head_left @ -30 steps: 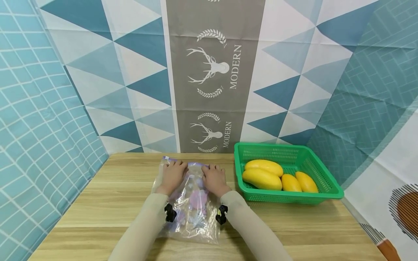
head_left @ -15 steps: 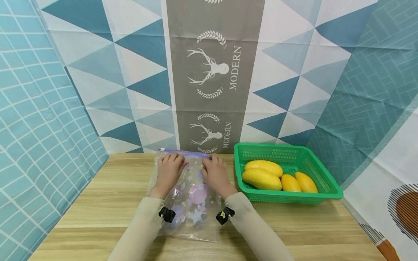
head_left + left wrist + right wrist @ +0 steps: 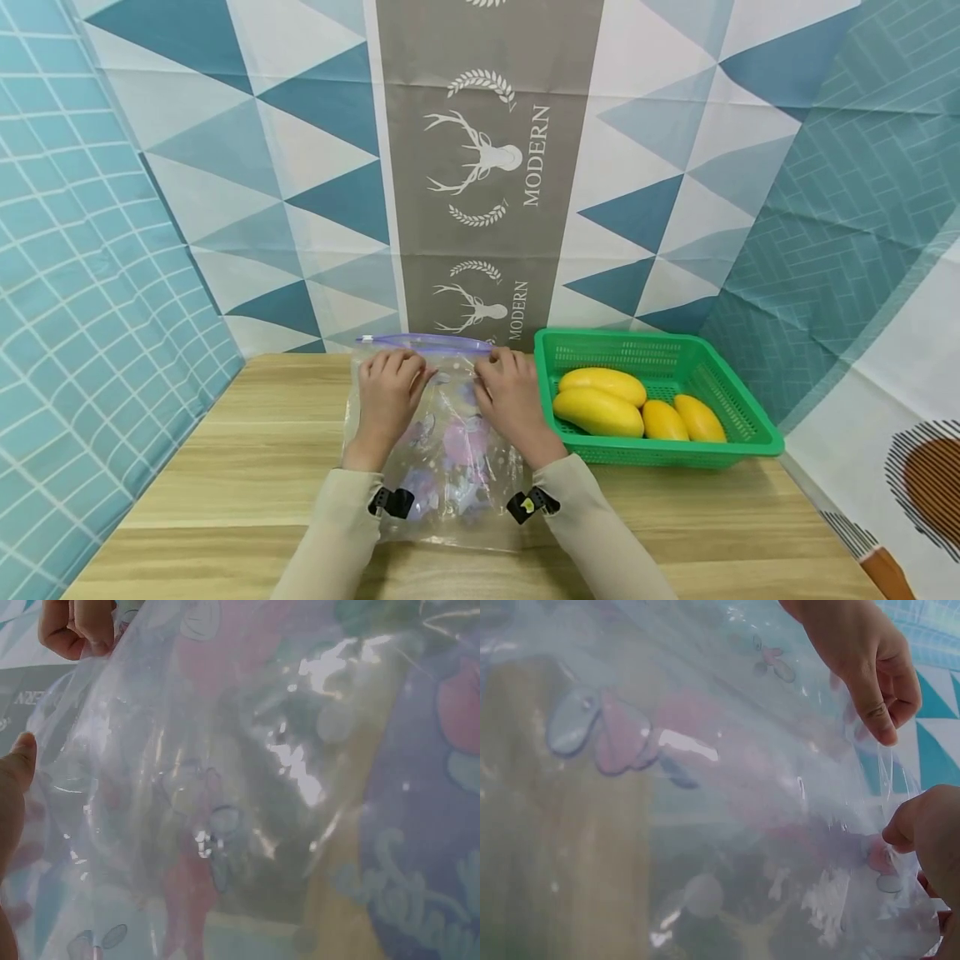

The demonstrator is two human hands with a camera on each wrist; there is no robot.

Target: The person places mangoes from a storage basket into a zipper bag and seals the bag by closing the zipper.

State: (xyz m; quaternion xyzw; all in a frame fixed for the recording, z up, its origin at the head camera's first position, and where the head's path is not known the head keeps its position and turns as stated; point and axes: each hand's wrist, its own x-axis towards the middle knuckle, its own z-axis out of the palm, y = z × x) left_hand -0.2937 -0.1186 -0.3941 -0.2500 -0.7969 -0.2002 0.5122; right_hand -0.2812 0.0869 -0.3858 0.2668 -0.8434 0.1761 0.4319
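Note:
A clear plastic zip bag (image 3: 465, 450) with pink and purple cartoon prints stands raised from the wooden table. Along its top runs a purple zip strip (image 3: 427, 340) with a white slider (image 3: 366, 339) at the left end; the strip's two edges bow slightly apart. My left hand (image 3: 386, 392) pinches the bag below the strip on the left, thumb toward the middle. On the right, my right hand (image 3: 512, 392) pinches it the same way. The bag's film fills both wrist views, with the left hand (image 3: 866, 667) and right hand (image 3: 930, 832) gripping its edge.
A green plastic basket (image 3: 660, 452) stands at the right, close to my right hand. It holds several yellow mangoes (image 3: 600, 412). The wooden tabletop (image 3: 247, 500) ends at a patterned cloth backdrop (image 3: 480, 208) behind.
The bag's top edge has come up and away from me, off the table. Both hands rose with it and spread slightly apart. The basket has stayed put.

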